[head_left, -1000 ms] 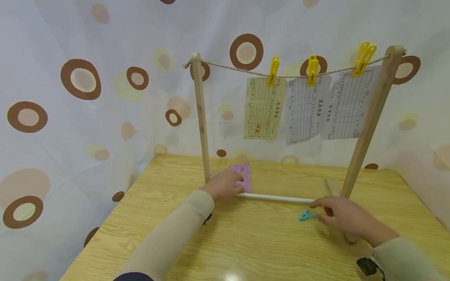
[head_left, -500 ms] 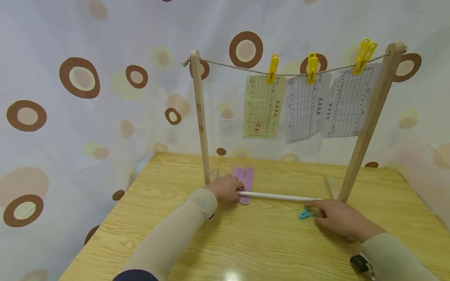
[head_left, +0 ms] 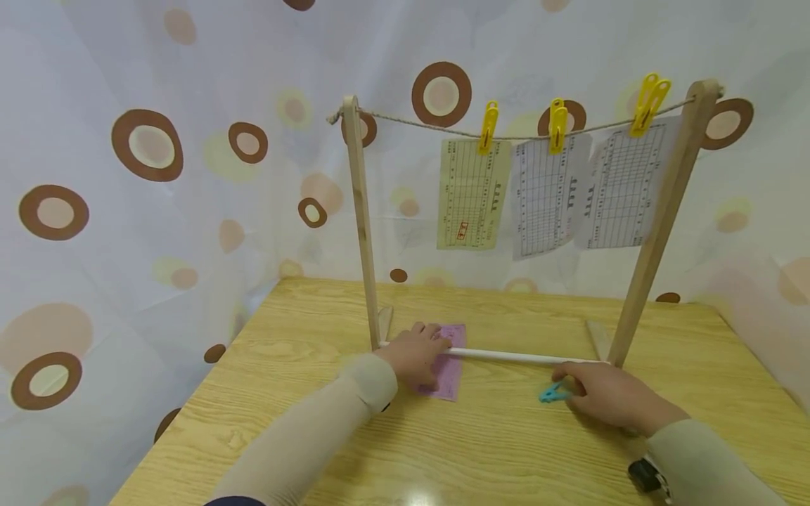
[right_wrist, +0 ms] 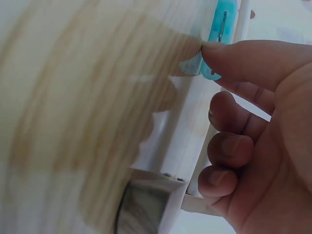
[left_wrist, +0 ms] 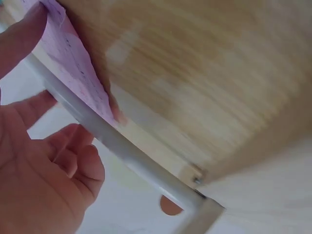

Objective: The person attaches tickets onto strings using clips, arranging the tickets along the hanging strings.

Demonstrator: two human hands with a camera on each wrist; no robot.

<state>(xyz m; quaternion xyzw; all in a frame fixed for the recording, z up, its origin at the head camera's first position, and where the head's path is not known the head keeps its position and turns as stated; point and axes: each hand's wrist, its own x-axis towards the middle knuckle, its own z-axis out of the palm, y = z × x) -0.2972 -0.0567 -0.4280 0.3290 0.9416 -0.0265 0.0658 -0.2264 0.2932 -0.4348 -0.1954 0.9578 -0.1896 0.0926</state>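
Observation:
A pink printed paper slip [head_left: 448,379] lies on the wooden table, passing under the white rod [head_left: 506,356] at the bottom of the wooden stand. My left hand [head_left: 414,356] reaches over this slip and the rod, thumb apart from the fingers. In the left wrist view, the thumb touches the slip [left_wrist: 73,61] while the fingers sit across the rod [left_wrist: 122,146]. My right hand [head_left: 607,393], by the stand's right post, pinches a teal clothespin [head_left: 553,393] between thumb and index finger. The other right fingers curl loosely in the right wrist view, below the clothespin [right_wrist: 223,24].
Two wooden posts, left [head_left: 362,232] and right [head_left: 661,225], carry a string [head_left: 424,126]. Yellow clothespins hold a yellowish slip [head_left: 473,197] and two white slips, one in the middle [head_left: 547,197] and one at right [head_left: 626,190]. A patterned curtain [head_left: 209,211] hangs behind the table [head_left: 266,393].
The pink slip has slid toward me from behind the rod to lie under it. My left hand has shifted slightly right and nearer. My right hand stays near the right post with the teal clothespin.

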